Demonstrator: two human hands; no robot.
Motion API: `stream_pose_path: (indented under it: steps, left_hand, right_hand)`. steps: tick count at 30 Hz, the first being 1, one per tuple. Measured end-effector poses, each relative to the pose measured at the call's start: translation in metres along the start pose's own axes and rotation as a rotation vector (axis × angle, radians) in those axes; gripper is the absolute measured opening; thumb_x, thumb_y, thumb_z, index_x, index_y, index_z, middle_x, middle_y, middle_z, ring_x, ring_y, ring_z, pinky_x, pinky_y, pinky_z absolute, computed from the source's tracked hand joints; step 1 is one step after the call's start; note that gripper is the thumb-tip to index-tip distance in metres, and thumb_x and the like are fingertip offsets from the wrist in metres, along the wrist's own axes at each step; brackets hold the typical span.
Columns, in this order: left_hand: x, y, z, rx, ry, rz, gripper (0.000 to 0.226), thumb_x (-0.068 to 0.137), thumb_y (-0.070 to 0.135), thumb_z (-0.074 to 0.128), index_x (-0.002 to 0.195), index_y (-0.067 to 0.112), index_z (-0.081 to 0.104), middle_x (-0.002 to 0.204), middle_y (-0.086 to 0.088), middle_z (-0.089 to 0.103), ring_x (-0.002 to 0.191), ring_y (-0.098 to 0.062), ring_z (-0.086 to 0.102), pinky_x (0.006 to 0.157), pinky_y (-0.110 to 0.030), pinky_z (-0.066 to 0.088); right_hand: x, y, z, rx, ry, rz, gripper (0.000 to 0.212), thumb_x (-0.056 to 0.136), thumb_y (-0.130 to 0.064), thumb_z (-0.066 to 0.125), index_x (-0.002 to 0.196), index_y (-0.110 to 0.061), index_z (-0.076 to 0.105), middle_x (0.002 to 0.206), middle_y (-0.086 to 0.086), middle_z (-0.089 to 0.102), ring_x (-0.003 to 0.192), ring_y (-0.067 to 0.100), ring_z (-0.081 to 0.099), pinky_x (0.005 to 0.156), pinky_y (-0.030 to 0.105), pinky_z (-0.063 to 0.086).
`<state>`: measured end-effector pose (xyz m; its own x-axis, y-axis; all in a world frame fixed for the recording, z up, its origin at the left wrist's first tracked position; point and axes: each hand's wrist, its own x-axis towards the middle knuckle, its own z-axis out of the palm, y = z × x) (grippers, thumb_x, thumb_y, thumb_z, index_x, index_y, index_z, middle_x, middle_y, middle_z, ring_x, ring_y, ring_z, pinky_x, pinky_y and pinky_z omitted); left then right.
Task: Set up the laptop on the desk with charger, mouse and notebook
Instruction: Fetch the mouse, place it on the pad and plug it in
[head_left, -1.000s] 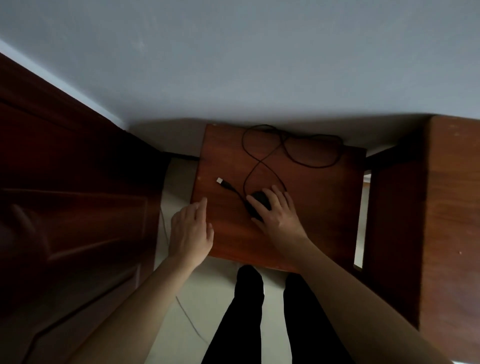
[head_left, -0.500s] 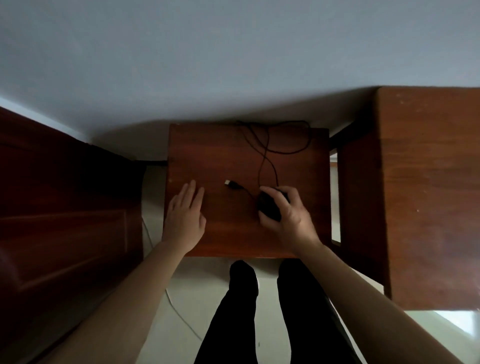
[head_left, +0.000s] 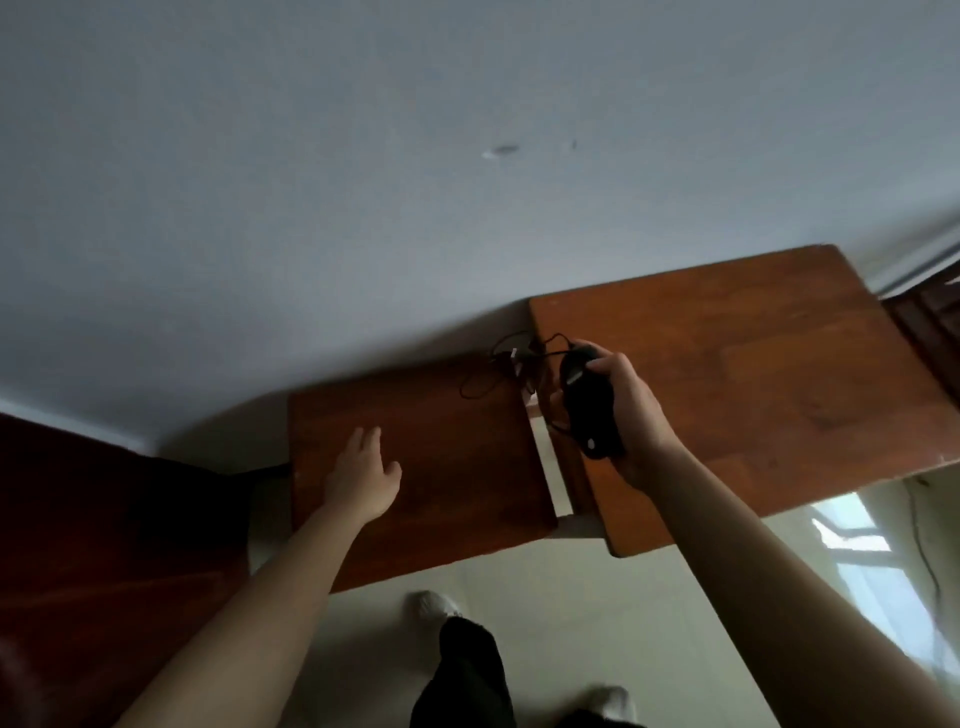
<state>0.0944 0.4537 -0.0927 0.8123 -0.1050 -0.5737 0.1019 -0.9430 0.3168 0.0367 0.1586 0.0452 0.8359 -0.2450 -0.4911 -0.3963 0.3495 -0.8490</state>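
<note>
Mouse (head_left: 589, 410), black, gripped in right hand (head_left: 636, 415), fingers curled round it, underside turned toward the camera, held off the wood at the left edge of the higher counter (head_left: 753, 374), just beside the gap to the lower counter (head_left: 457, 467). Cable (head_left: 464, 393) trailing from the mouse's far end to the far right corner of the lower counter, lying there in loose loops, pale plug (head_left: 513, 357) among them near the far edge. Left hand (head_left: 363, 480) open, fingers straight and slightly spread, palm down over the left half of the lower counter; touching the wood or hovering, cannot tell. Both counters of reddish-brown wood, set against a pale grey wall (head_left: 363, 182), narrow gap between them. Dark wooden door (head_left: 104, 519) to the left of the lower counter. Pale floor (head_left: 649, 597) below, with legs in black trousers (head_left: 467, 675) and white socks (head_left: 436, 605); thin dark cord (head_left: 930, 571) on the floor at far right.
</note>
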Motion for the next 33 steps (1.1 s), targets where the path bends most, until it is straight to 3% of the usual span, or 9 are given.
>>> stream_pose_path:
  steps: [8,12,15,17,19,21,26,30,33]
  left_hand:
    - [-0.073,0.147,-0.03,-0.003,0.237,0.234,0.072,0.097,0.032,0.052,0.156,0.013,0.016,0.164,-0.009,0.015,0.15,-0.028,0.018,0.116,-0.048,0.029]
    - [-0.138,0.245,-0.001,0.033,0.298,0.391,0.094,0.09,0.048,0.061,0.157,0.012,0.006,0.163,-0.01,0.019,0.149,-0.028,0.018,0.116,-0.053,0.028]
    - [-0.176,0.315,0.028,-0.195,0.177,0.424,0.118,0.078,0.061,0.071,0.157,0.021,-0.007,0.164,-0.008,0.014,0.15,-0.029,0.016,0.118,-0.052,0.025]
    - [-0.195,0.366,0.049,-0.412,-0.001,0.441,0.096,0.082,0.058,0.069,0.155,0.032,0.012,0.161,-0.003,0.022,0.148,-0.029,0.023,0.116,-0.052,0.029]
    - [-0.224,0.423,0.077,-0.456,-0.105,0.5,0.03,0.098,0.047,0.052,0.124,0.033,0.058,0.137,0.002,0.054,0.134,-0.026,0.046,0.107,-0.046,0.042]
    - [-0.244,0.47,0.106,-0.426,-0.083,0.58,0.036,0.105,0.038,0.039,0.089,0.024,0.069,0.103,0.003,0.07,0.105,-0.02,0.063,0.094,-0.043,0.051]
    - [-0.273,0.57,0.172,-0.425,-0.192,0.603,0.037,0.104,0.033,0.04,0.081,0.013,0.061,0.062,-0.001,0.06,0.064,-0.018,0.059,0.068,-0.038,0.054]
    - [-0.26,0.65,0.233,-0.202,-0.287,0.653,0.026,0.101,0.034,0.05,0.099,0.01,0.061,0.087,-0.006,0.064,0.081,-0.021,0.063,0.078,-0.039,0.054]
    - [-0.245,0.718,0.28,-0.036,-0.324,0.673,0.062,0.094,0.042,0.061,0.143,0.011,0.04,0.139,-0.012,0.049,0.126,-0.029,0.05,0.103,-0.038,0.043]
  right_hand:
    - [-0.102,-0.101,-0.109,0.084,-0.047,-0.204,0.042,0.084,-0.038,0.047,0.118,-0.027,0.07,0.102,0.014,0.072,0.084,0.025,0.069,0.062,0.034,0.055]
    - [-0.175,-0.122,-0.212,0.177,-0.059,-0.304,0.041,0.082,-0.038,0.05,0.114,-0.027,0.073,0.105,0.016,0.072,0.081,0.024,0.069,0.061,0.032,0.053]
    - [-0.221,-0.125,-0.288,0.228,-0.04,-0.312,0.055,0.079,-0.039,0.052,0.129,-0.019,0.064,0.108,0.017,0.072,0.081,0.024,0.069,0.06,0.032,0.053]
    - [-0.247,-0.123,-0.333,0.218,-0.022,-0.313,0.059,0.075,-0.041,0.055,0.127,-0.015,0.066,0.108,0.016,0.072,0.081,0.023,0.069,0.057,0.03,0.053]
    - [-0.272,-0.123,-0.378,0.215,0.009,-0.32,0.052,0.072,-0.043,0.058,0.114,-0.018,0.074,0.107,0.015,0.073,0.082,0.022,0.069,0.059,0.03,0.053]
    - [-0.289,-0.117,-0.418,0.25,0.051,-0.337,0.044,0.076,-0.04,0.054,0.113,-0.025,0.075,0.104,0.013,0.072,0.082,0.022,0.069,0.059,0.031,0.053]
    - [-0.307,-0.101,-0.513,0.285,0.249,-0.374,0.046,0.079,-0.036,0.051,0.12,-0.027,0.069,0.103,0.013,0.071,0.081,0.022,0.068,0.06,0.033,0.054]
    - [-0.304,-0.096,-0.59,0.324,0.358,-0.377,0.046,0.079,-0.035,0.05,0.121,-0.027,0.068,0.102,0.01,0.072,0.082,0.021,0.068,0.062,0.033,0.054]
    - [-0.3,-0.107,-0.648,0.359,0.416,-0.381,0.047,0.079,-0.034,0.05,0.122,-0.024,0.067,0.099,0.012,0.071,0.079,0.023,0.067,0.06,0.033,0.054]
